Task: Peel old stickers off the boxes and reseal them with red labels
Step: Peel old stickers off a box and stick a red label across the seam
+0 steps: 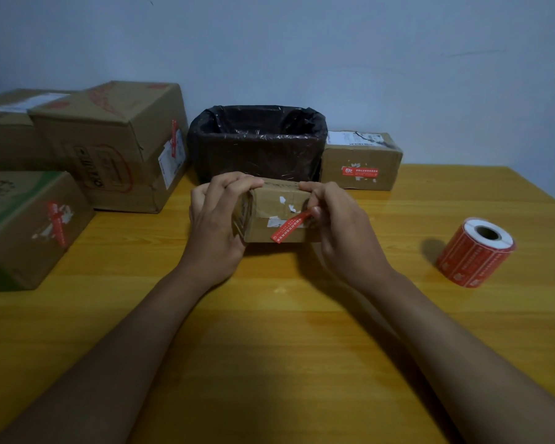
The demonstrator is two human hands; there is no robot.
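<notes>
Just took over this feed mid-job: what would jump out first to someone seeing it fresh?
At table centre, the left hand steadies a small box while the right hand pinches a red label slanting across its front. A red label roll lies at right; a black-lined bin sits behind.

Wooden table, yellow-orange grain, fills the lower frame. At 12 o'clock of the table, against the wall, a rectangular bin lined with a black plastic bag, the bag folded over its rim, open at the top. Pale blue-grey wall behind, with a faint scuff mark at about 1 o'clock. The bin's inside is too dark to tell.
</notes>
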